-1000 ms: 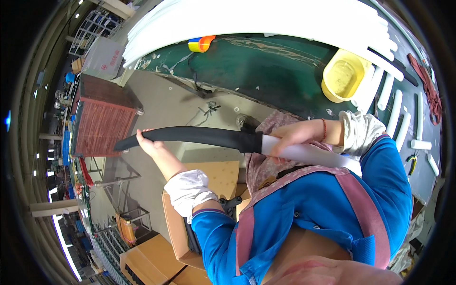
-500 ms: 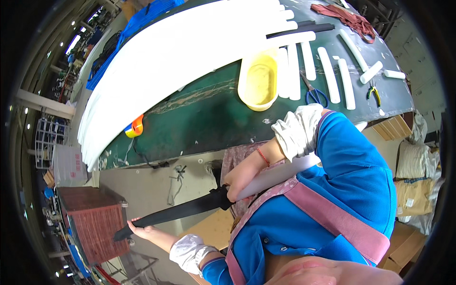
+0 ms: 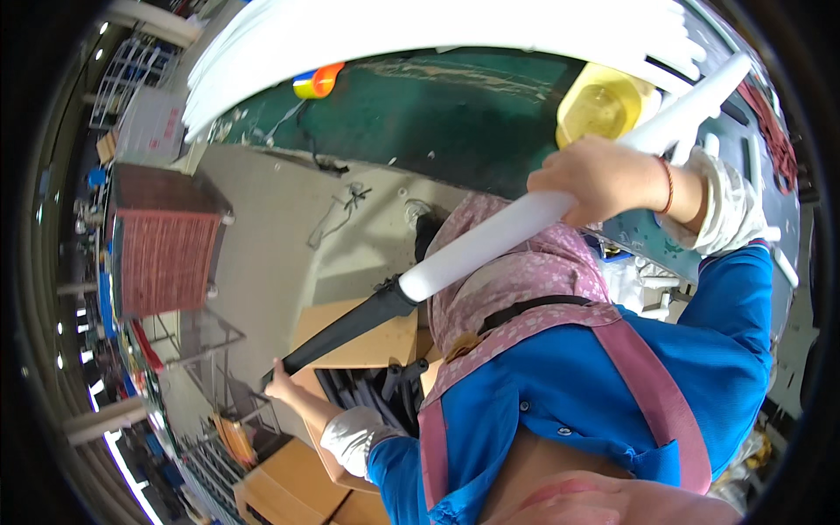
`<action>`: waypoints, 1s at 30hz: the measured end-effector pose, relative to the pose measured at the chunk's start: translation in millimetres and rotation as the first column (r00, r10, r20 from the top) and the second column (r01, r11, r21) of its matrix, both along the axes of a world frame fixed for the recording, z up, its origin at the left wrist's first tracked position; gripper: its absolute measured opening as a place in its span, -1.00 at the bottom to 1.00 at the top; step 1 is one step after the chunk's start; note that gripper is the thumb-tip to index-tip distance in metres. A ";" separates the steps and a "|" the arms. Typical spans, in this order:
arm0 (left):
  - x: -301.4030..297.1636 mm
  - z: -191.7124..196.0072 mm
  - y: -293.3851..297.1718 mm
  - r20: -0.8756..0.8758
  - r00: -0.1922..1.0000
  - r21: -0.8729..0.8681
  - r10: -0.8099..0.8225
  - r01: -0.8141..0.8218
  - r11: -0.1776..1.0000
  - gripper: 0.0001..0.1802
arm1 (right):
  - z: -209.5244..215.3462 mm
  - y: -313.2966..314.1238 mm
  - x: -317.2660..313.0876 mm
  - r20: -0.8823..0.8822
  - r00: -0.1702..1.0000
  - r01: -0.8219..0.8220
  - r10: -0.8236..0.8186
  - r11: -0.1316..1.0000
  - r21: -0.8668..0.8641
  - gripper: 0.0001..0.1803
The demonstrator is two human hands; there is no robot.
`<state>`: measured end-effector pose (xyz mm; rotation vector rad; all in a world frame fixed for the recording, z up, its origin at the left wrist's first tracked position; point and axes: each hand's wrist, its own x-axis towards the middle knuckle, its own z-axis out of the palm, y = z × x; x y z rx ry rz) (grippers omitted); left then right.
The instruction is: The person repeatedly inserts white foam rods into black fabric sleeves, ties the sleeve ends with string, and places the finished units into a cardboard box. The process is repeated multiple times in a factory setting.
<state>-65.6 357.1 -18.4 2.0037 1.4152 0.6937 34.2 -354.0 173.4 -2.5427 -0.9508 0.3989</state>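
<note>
A long white foam tube (image 3: 490, 241) slants across the front of my body, its upper end reaching over the table's right side. My right hand (image 3: 595, 179) is closed around it near the middle. Around the tube's lower end fits a black fabric sleeve (image 3: 350, 331), bunched at its mouth and narrowing toward the lower left. There my left hand (image 3: 282, 383) grips the sleeve's far end, with the fingers partly hidden. How far the tube reaches inside the sleeve cannot be seen.
Long white tubes (image 3: 394, 24) are piled on the green table (image 3: 420, 114), beside a yellow basin (image 3: 604, 101) and an orange, yellow and blue roll (image 3: 319, 81). Below my left arm, a cardboard box (image 3: 350, 328) holds several black tubes (image 3: 376, 392). A red-brown stack (image 3: 166, 254) stands left.
My right hand has left the sleeve's mouth and now grips the white tube farther up and right. The tube has swung out over the table. My left hand stays on the sleeve's end.
</note>
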 end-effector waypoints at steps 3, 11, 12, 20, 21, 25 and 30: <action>14.9 45.3 -128.2 -0.073 0.932 0.355 -0.355 0.357 0.864 -0.10 | 6.7 13.5 30.7 0.069 0.991 -0.111 0.112 0.994 -0.023 -0.64; 60.4 80.9 -327.2 0.046 -0.151 -0.068 -0.988 0.986 -0.153 0.03 | 15.5 19.1 68.2 0.216 0.964 -0.159 0.156 0.987 -0.004 -0.54; 58.7 73.4 -337.9 0.127 -0.086 -0.100 -0.988 0.990 -0.099 -0.13 | 15.8 16.0 68.3 0.226 0.965 -0.137 0.130 0.990 0.019 -0.54; 77.9 70.1 -365.1 0.565 0.088 -0.244 -0.821 0.968 -0.063 -0.56 | -6.4 -21.5 21.4 0.792 0.513 0.230 -0.331 0.942 0.245 -0.48; 82.6 70.8 -366.5 0.627 0.135 -0.312 -0.767 0.946 -0.089 -0.57 | -21.0 -33.9 7.0 0.733 0.525 0.289 -0.433 0.900 0.326 -0.49; 103.6 85.8 -367.1 0.730 0.319 -0.550 -0.605 0.799 -0.242 -0.72 | -105.8 -121.4 -57.8 0.240 0.326 0.916 -0.914 0.368 0.158 -0.55; 124.9 93.1 -376.3 0.806 0.363 -0.555 -0.467 0.738 -0.384 -0.73 | -259.3 -237.0 -145.4 0.448 0.180 0.982 -0.876 0.189 -0.025 -0.29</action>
